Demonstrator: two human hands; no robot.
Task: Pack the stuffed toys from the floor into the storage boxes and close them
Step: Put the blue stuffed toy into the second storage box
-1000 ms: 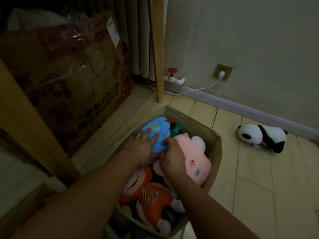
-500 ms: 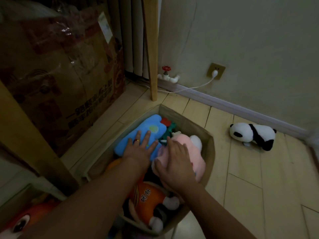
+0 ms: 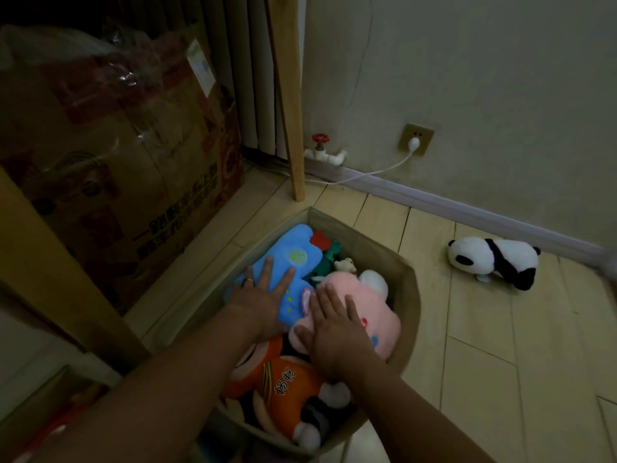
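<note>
Two bare hands pressed flat on stuffed toys packed in an open fabric storage box (image 3: 405,295) on a wooden floor (image 3: 500,379).

A large taped cardboard carton (image 3: 127,168) stood at the floor's far left edge, beside a wooden post (image 3: 288,105), with a wall socket (image 3: 416,139) and red valve (image 3: 320,139) along the far wall. The storage box sat near the floor's near edge, lid open, full of toys. An orange plush (image 3: 283,392) lay at its near end, a pink plush (image 3: 370,309) at its right side, a blue plush (image 3: 287,265) along its left wall. A panda toy (image 3: 494,260) lay on the floor by the far right skirting, well apart from the box. The left hand (image 3: 260,302), fingers spread, lay on the blue plush; the right hand (image 3: 337,335), fingers spread, lay on the pink plush.
</note>
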